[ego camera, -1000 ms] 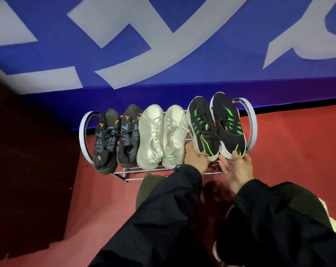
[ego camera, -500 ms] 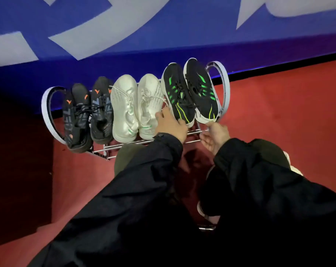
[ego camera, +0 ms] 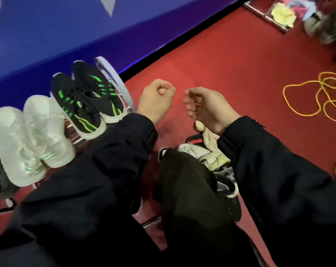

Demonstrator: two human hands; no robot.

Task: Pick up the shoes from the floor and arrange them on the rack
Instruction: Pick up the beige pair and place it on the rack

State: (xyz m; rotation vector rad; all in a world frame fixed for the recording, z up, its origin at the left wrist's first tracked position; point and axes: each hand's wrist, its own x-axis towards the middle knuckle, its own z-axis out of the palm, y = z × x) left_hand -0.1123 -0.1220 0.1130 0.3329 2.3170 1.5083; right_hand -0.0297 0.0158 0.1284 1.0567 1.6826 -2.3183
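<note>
While black-green shoes (ego camera: 90,101) sit at the right end of the rack (ego camera: 116,81) beside white shoes (ego camera: 28,135), the left hand (ego camera: 155,101) makes an empty fist. On the right hand (ego camera: 207,106) the fingers curl loosely, holding nothing

Rack (ego camera: 123,90) had glossy metal rods (ego camera: 75,140) and a smooth, pale end hoop (ego camera: 109,73), seemingly plastic. Black-and-green shoes (ego camera: 86,101) were matt knitted cloth; white shoes (ego camera: 28,135), cloth with a faint sheen. Floor (ego camera: 230,60) was matt red carpet.

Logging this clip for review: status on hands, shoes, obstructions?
Left hand fisted, empty; right hand loosely curled, empty. Black-green shoes and white shoes on rack. Yellow cord on floor, right, apart.
</note>
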